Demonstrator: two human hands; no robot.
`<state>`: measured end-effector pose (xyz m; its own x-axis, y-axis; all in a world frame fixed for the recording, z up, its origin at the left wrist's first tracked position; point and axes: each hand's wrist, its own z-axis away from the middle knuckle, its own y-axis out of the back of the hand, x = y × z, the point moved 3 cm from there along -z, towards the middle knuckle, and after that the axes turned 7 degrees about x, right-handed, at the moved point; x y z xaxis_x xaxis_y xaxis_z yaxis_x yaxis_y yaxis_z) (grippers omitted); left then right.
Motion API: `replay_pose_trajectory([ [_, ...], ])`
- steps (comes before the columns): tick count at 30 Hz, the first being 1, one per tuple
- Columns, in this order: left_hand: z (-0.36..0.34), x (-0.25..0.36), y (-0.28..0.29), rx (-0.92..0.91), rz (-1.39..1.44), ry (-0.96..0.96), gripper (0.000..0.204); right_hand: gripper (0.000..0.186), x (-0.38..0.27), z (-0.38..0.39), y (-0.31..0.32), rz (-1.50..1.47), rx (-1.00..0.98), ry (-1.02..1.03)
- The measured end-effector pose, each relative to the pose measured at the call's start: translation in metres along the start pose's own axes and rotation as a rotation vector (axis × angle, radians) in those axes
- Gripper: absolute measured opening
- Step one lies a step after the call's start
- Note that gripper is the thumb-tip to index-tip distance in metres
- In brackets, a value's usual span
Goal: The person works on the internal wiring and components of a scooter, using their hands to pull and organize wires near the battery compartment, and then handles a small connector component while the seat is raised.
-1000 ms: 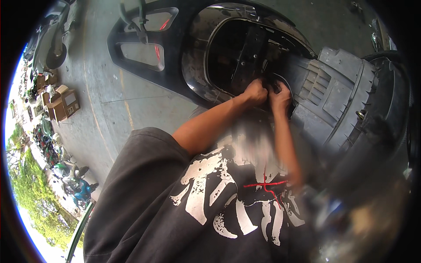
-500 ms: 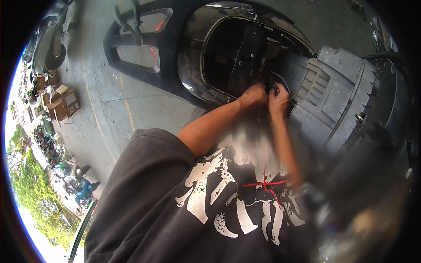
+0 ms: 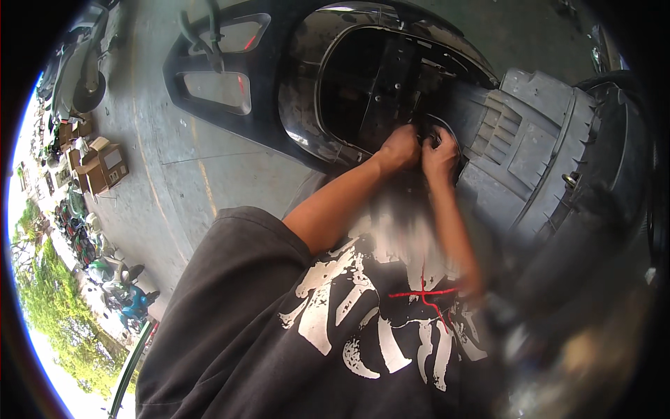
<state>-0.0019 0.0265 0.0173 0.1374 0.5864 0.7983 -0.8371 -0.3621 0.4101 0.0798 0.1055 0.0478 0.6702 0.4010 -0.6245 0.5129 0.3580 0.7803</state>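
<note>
My left hand (image 3: 400, 149) and my right hand (image 3: 441, 159) work close together at the near right edge of an oval opening in a scooter's glossy black body panel (image 3: 296, 115). The fingers of each are bent and closed. Something small and dark shows at the right hand's fingertips, too hidden to name. What the left fingers pinch, if anything, is out of sight. Inside the opening lies a dark frame plate (image 3: 387, 84) with bolts. Just right of my hands is a ribbed grey plastic panel (image 3: 534, 140).
On the black rear rack (image 3: 269, 77) at the far left rests a pair of pliers (image 3: 213, 45). Cardboard boxes (image 3: 103, 167) stand on the grey floor (image 3: 174, 185) to the left. Several parked scooters (image 3: 129, 297) line the left rim.
Both hands stay at the opening's near right edge, with slight finger movement. The scooter has shifted a little leftward in view. Nothing has visibly been picked up or put down.
</note>
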Motion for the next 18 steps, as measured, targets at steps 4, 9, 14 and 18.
replay_pose_trajectory([
  [4,-0.009,-0.02,-0.01,0.007,0.169,0.07,0.03,0.022,-0.006,-0.003,0.0,-0.048,-0.075,-0.083],
  [9,-0.013,-0.025,-0.019,-0.035,0.214,0.019,0.028,0.022,-0.002,0.002,0.001,-0.094,-0.072,-0.127],
  [14,-0.012,-0.049,-0.035,0.075,-0.108,-0.337,0.03,0.024,-0.013,0.003,0.002,-0.108,-0.111,-0.145],
  [18,-0.001,-0.012,-0.021,0.203,-0.329,-0.108,0.029,0.026,0.005,0.004,0.0,-0.154,-0.102,-0.098],
])
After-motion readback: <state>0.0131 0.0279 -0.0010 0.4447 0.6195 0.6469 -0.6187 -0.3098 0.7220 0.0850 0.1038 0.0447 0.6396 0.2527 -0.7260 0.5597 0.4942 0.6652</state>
